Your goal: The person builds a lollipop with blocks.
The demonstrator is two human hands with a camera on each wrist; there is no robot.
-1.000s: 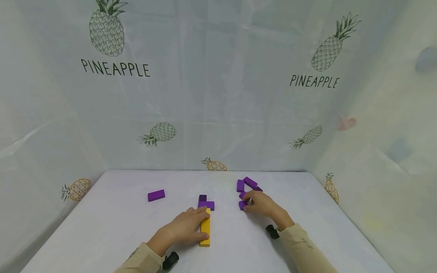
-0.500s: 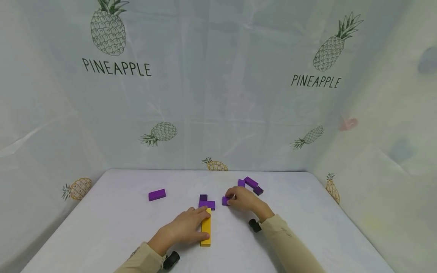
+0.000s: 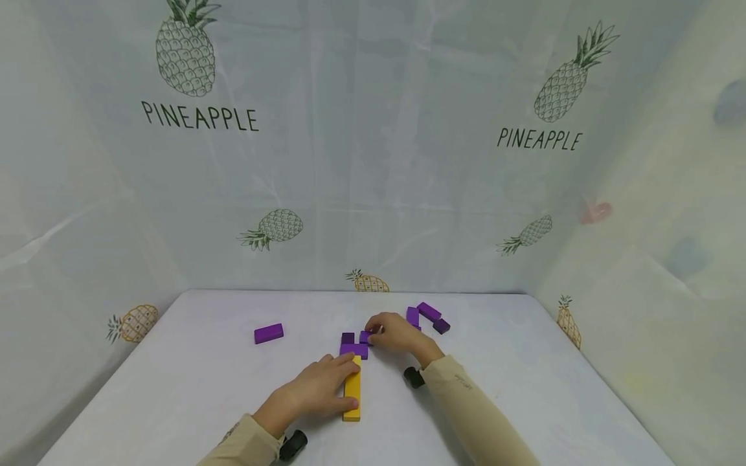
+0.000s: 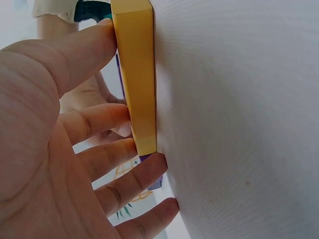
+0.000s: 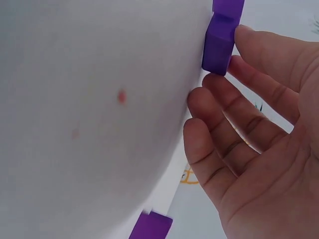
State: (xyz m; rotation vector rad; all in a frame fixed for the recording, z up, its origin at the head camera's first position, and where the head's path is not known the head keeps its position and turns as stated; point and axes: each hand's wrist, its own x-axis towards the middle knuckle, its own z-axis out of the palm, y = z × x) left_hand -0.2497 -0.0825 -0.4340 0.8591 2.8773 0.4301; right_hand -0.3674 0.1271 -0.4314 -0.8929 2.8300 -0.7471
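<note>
In the head view a yellow block (image 3: 352, 388) lies lengthwise toward the person, its far end at a purple block (image 3: 360, 351) lying crosswise. My left hand (image 3: 315, 388) rests on the yellow block, thumb and fingers spread along it; the left wrist view shows the same hand (image 4: 55, 139) with fingertips against the block (image 4: 137, 74). Behind the crosswise block stands a dark purple block (image 3: 348, 338). Just right of that one, my right hand (image 3: 396, 335) pinches a small purple block (image 3: 364, 336). In the right wrist view this block (image 5: 219, 47) sits by the thumb and fingers.
A purple block (image 3: 269, 333) lies alone at the left of the white table (image 3: 175, 388). Back right are more purple blocks: one upright in line (image 3: 412, 316), one slanted (image 3: 429, 311), and a darker one (image 3: 441, 325). Behind the table hangs a pineapple-print cloth (image 3: 373, 162).
My right hand has moved left from the back-right blocks, carrying the small purple block to beside the dark purple one. My left hand has stayed on the yellow block.
</note>
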